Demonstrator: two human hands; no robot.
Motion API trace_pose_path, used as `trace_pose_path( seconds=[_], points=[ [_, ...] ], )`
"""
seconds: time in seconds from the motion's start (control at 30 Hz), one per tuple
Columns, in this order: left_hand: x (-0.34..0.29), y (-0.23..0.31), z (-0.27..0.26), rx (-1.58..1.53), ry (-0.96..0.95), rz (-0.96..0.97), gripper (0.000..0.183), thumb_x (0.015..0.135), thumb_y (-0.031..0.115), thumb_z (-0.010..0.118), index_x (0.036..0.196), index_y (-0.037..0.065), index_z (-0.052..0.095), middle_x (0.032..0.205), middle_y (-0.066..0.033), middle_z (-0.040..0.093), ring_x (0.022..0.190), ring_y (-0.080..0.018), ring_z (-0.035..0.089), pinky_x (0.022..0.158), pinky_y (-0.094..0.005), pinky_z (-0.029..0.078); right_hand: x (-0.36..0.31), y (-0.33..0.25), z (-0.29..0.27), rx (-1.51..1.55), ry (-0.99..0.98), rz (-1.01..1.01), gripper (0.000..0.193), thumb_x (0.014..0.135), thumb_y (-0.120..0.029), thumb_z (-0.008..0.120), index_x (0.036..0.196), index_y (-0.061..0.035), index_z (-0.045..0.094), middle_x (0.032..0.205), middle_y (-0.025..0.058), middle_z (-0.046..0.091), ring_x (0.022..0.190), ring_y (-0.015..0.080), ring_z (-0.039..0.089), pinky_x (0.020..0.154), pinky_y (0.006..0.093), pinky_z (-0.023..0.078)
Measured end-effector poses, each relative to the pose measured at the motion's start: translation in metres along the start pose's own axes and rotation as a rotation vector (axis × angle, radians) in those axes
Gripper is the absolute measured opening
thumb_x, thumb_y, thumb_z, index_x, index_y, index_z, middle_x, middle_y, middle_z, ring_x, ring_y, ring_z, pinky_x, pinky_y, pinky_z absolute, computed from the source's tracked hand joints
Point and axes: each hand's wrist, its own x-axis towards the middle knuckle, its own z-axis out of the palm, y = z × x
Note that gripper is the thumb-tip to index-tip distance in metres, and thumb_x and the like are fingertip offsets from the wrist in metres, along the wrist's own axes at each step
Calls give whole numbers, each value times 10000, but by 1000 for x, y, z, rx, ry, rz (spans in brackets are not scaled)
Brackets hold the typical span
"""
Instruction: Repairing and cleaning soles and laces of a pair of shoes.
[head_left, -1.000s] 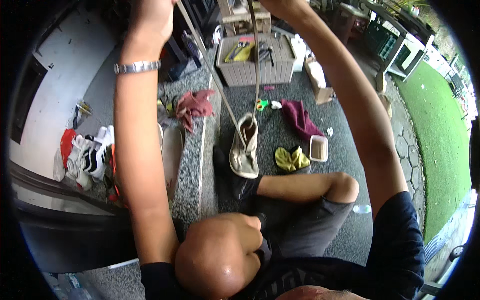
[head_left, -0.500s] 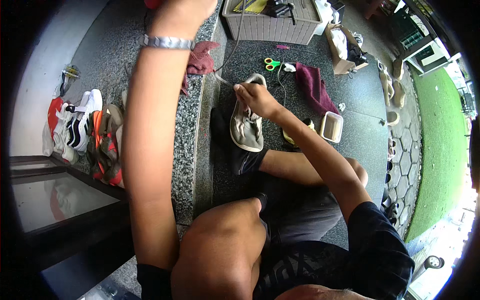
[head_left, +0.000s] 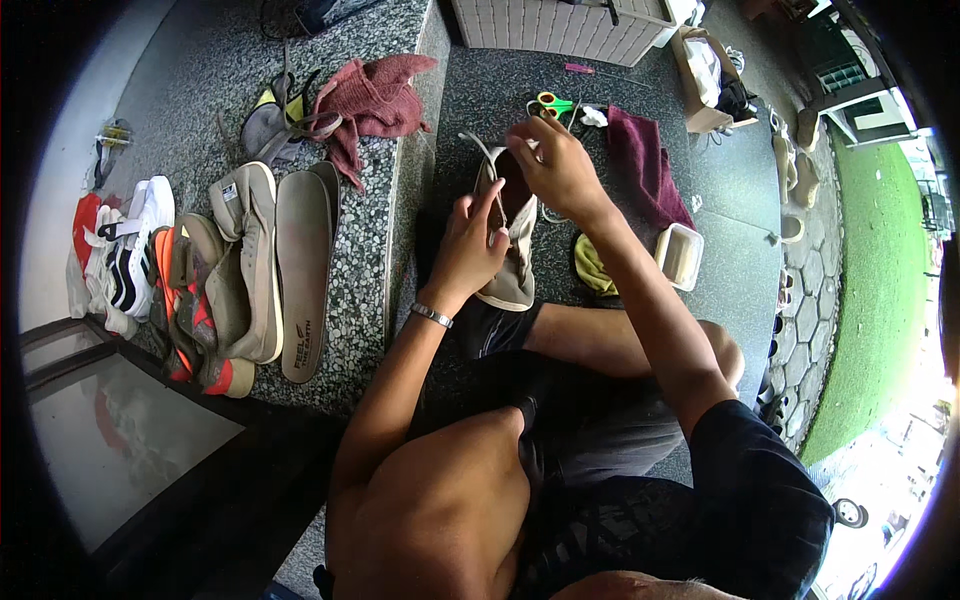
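Speckled stone ledge [head_left: 362,250] runs left of the beige shoe [head_left: 512,288]. The left hand [head_left: 468,245] lies against the shoe's left side, the right hand [head_left: 560,175] over its far end; whether either grips it, I cannot tell. Maroon cloth [head_left: 645,165] lies right of the shoe.

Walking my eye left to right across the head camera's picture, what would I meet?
Black-striped white shoe, long greyish insole, dusty-red cloth, left hand, right hand, dark maroon cloth, green lawn. Skipped: the beige shoe at the hands, since they overlap it.
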Motion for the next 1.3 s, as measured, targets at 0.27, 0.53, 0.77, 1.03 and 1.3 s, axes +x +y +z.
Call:
trace_pose_path(
  seconds=[0.27, 0.53, 0.77, 1.03, 1.3],
  points=[
    [46, 19, -38, 704, -217, 555, 94, 837, 82, 648, 824, 66, 740, 1096, -20, 704, 1231, -243, 539, 1020, -418, 452, -65, 35, 6, -106, -602, -28, 212, 886, -145, 641, 1084, -69, 644, 1055, 146, 685, 953, 382, 696, 808, 490, 575],
    [50, 3, -56, 686, -402, 544, 111, 842, 260, 745, 857, 159, 788, 952, -29, 648, 1101, -267, 541, 947, -393, 473, -60, 66, -16, 139, -550, -297, 128, 921, -129, 695, 1015, -47, 723, 963, 114, 635, 876, 311, 673, 759, 418, 554],
    [50, 11, -65, 578, -336, 473, 137, 895, 243, 719, 928, 123, 777, 1029, -21, 633, 1048, -237, 570, 939, -392, 493, -59, 74, -34, 143, -398, -294, 141, 910, -65, 723, 1041, -13, 729, 948, 108, 619, 854, 254, 678, 730, 369, 561],
    [40, 13, -40, 533, -286, 369, 227, 955, 173, 644, 1160, 106, 713, 1092, -71, 628, 1053, -285, 613, 933, -438, 512, -65, 71, -28, 127, -191, -264, 193, 923, -20, 690, 1115, -36, 697, 1051, 109, 645, 945, 242, 702, 790, 361, 595],
    [84, 13, -17, 472, 140, -4, 546, 919, 500, 665, 1102, 4, 527, 1082, -244, 648, 949, -427, 687, 774, -530, 571, -50, 135, -24, -332, -96, 424, 387, 971, -409, 622, 962, -24, 665, 857, 226, 718, 843, 407, 729, 727, 502, 588]
  ],
)
